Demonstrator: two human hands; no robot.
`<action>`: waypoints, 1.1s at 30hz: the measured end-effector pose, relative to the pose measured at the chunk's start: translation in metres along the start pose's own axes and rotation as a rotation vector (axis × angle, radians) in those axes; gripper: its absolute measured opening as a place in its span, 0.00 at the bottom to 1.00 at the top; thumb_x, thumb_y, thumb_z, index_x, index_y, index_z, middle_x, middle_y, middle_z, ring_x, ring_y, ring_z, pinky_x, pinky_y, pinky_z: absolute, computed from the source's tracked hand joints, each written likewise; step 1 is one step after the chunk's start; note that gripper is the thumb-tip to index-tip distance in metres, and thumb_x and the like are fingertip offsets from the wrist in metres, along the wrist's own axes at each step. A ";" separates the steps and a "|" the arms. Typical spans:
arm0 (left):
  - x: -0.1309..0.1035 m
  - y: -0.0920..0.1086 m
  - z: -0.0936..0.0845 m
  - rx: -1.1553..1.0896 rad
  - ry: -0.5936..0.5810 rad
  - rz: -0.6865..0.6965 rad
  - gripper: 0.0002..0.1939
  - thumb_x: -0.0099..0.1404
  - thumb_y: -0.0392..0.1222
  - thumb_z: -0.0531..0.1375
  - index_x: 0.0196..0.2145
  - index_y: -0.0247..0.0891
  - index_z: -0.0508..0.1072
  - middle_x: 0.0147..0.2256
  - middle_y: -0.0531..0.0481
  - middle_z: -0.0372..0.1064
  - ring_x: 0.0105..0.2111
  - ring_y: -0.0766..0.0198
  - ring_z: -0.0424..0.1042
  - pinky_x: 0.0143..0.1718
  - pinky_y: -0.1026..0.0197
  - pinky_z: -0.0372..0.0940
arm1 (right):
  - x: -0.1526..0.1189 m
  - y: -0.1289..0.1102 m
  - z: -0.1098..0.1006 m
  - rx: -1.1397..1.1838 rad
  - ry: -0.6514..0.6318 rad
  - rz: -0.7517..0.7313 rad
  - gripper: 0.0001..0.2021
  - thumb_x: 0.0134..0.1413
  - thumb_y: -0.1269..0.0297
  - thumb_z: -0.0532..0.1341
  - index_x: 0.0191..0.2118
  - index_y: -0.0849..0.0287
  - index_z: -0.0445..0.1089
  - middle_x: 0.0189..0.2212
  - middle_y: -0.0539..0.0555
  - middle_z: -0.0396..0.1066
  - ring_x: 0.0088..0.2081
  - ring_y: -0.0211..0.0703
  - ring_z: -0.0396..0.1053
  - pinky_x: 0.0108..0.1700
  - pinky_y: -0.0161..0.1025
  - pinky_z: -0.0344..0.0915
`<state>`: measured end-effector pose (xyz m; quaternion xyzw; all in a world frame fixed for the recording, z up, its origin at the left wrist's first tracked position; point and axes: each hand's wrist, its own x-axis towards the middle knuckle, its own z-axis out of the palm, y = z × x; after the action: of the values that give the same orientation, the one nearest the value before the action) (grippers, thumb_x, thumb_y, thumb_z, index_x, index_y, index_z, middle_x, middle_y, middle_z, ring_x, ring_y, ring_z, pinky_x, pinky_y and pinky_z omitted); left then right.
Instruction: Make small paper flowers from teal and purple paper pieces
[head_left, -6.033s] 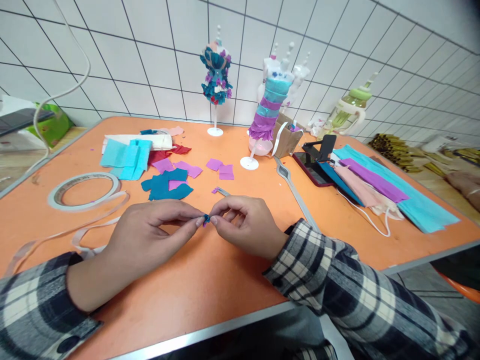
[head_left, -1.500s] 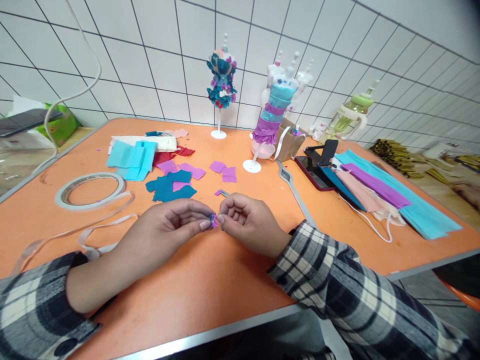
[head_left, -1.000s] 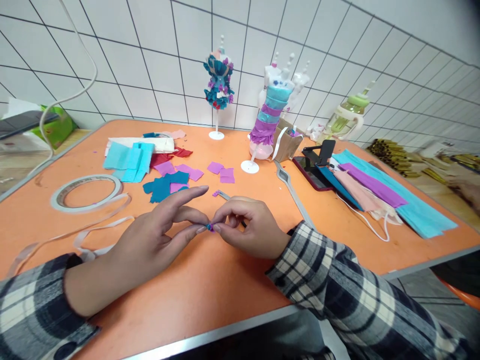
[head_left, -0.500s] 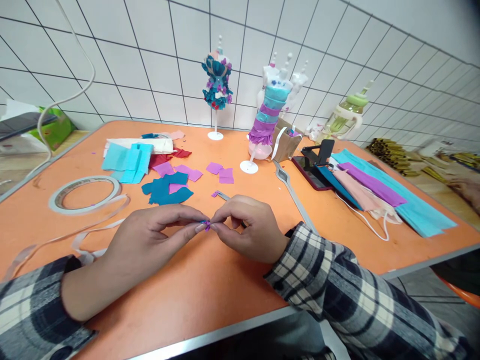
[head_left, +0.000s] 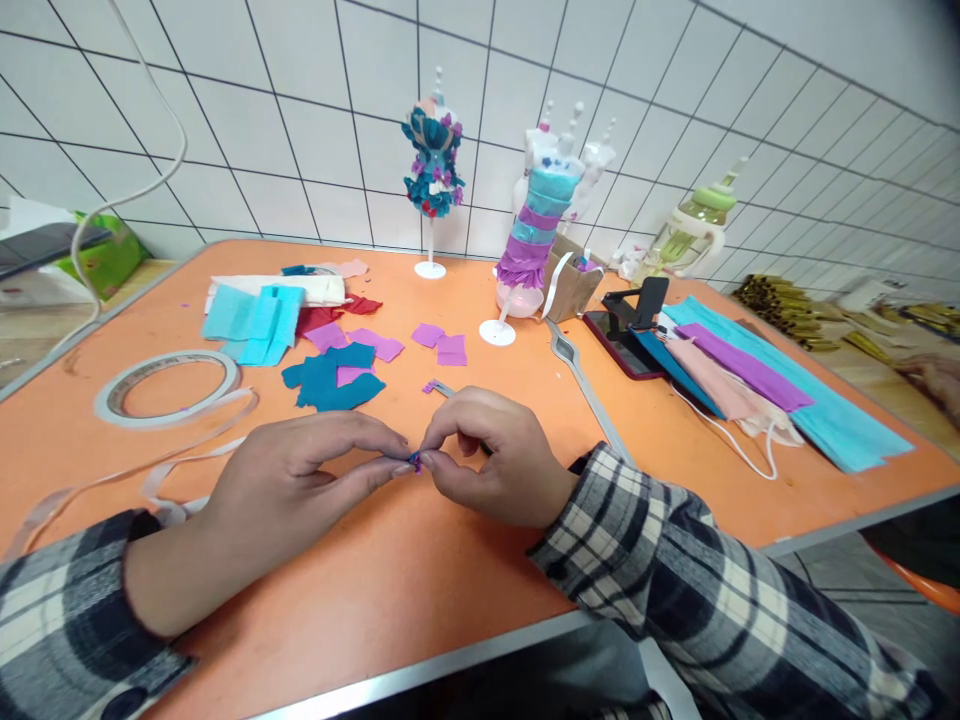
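Between the thumbs and forefingers of both hands is a tiny crumpled piece of purple and blue crepe paper (head_left: pixel 417 463). My left hand (head_left: pixel 300 480) pinches it from the left, and my right hand (head_left: pixel 487 455) pinches it from the right, their fingertips almost touching. Much of the piece is hidden by the fingers. Tweezers (head_left: pixel 442 389) poke out from behind my right hand, with a small purple scrap (head_left: pixel 429 386) at their tip. Teal paper (head_left: pixel 330 378) and purple paper squares (head_left: pixel 452 350) lie just beyond my hands.
A double-sided tape roll (head_left: pixel 105 398) lies at left, below light-blue paper (head_left: pixel 274 325). Two small dress forms stand at the back, one ruffled in teal (head_left: pixel 435 165), one banded in blue and purple (head_left: pixel 536 225). At right are a phone (head_left: pixel 619 350), folded paper strips (head_left: pixel 847 420) and a bottle (head_left: pixel 686 235).
The pinched piece and my left fingertips have shifted slightly down and toward the right. My right hand has barely moved.
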<state>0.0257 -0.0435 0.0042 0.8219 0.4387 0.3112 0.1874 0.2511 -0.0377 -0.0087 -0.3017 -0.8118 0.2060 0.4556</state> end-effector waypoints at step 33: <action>0.009 0.008 0.012 -0.349 0.048 -0.206 0.06 0.60 0.46 0.64 0.30 0.43 0.79 0.27 0.54 0.80 0.27 0.64 0.79 0.30 0.68 0.73 | -0.002 0.000 0.003 0.124 -0.035 0.291 0.01 0.52 0.70 0.63 0.31 0.58 0.71 0.26 0.45 0.64 0.21 0.30 0.60 0.27 0.32 0.58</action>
<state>0.0426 -0.0403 0.0030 0.7201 0.4640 0.3812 0.3476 0.2496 -0.0399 -0.0112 -0.3836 -0.7531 0.3249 0.4244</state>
